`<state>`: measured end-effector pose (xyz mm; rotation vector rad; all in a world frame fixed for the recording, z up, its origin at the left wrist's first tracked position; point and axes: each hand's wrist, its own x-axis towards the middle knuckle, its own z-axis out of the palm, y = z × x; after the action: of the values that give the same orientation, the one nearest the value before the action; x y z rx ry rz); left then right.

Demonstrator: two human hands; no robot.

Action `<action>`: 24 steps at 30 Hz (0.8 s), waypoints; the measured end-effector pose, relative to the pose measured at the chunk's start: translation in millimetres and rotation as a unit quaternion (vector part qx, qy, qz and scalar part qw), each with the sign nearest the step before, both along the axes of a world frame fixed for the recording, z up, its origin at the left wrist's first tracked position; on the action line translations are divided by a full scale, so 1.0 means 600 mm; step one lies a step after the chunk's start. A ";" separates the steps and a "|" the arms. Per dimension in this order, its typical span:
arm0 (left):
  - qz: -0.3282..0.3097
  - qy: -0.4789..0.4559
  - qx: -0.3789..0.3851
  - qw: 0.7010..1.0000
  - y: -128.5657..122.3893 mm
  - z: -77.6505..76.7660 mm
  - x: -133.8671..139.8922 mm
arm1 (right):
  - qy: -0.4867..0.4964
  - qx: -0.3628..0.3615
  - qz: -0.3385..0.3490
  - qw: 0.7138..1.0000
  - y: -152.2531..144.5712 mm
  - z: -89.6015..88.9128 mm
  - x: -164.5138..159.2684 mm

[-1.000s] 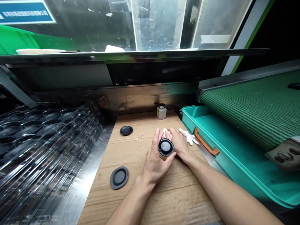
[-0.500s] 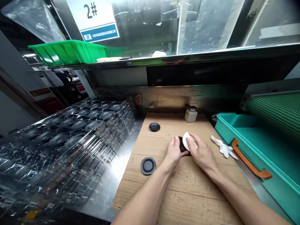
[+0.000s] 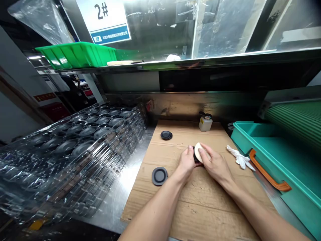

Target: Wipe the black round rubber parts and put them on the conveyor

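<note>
My left hand [image 3: 186, 163] grips a small dark round part [image 3: 195, 158] over the middle of the cardboard. In my right hand [image 3: 216, 165] is a round white pad [image 3: 198, 152], pressed against the dark part's face and hiding most of it. Both hands are closed and nearly meet. To their left, two dark round lids lie flat: a black lid [image 3: 166, 135] farther back and a grey lid [image 3: 159, 176] nearer my left forearm.
A cardboard sheet [image 3: 200, 204] covers the worktop. Behind stands a white bottle [image 3: 205, 123]. At right are a white glove [image 3: 240, 158] and a teal bin [image 3: 272, 167] with an orange handle. Stacked clear trays [image 3: 100, 157] hold dark round parts at left. A green tray [image 3: 77, 56] sits on the shelf.
The white pad has shifted slightly left over the dark part, which now shows less. Both hands stay close together. The whole view has shifted slightly.
</note>
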<state>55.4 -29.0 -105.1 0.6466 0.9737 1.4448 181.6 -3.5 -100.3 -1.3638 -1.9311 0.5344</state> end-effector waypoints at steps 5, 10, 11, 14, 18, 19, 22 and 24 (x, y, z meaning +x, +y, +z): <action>-0.011 0.040 0.004 0.999 -0.006 0.013 -0.001 | -0.081 0.038 -0.116 0.989 0.038 -0.008 0.037; 0.033 0.284 0.092 0.954 -0.024 0.037 -0.014 | -0.120 0.034 -0.115 0.986 0.045 -0.008 0.045; 0.049 0.340 0.116 0.932 -0.029 0.041 -0.017 | -0.124 0.032 -0.110 0.986 0.044 -0.008 0.044; 0.048 0.491 0.120 0.861 -0.039 0.044 -0.027 | -0.127 0.031 -0.105 0.986 0.044 -0.011 0.042; 0.038 0.679 0.070 0.730 -0.046 0.036 -0.030 | -0.133 0.027 -0.103 0.985 0.048 -0.014 0.043; 0.048 0.705 0.069 0.704 -0.048 0.035 -0.029 | -0.136 0.025 -0.102 0.985 0.049 -0.014 0.044; 0.053 0.736 0.076 0.671 -0.053 0.037 -0.027 | -0.145 0.017 -0.106 0.984 0.049 -0.014 0.044; 0.025 0.739 0.082 0.669 -0.057 0.041 -0.027 | -0.149 0.013 -0.110 0.983 0.049 -0.013 0.043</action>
<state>39.1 -63.3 -80.5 2.0843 2.0649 0.7911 207.6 26.1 -108.3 -1.6926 -1.9743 0.2037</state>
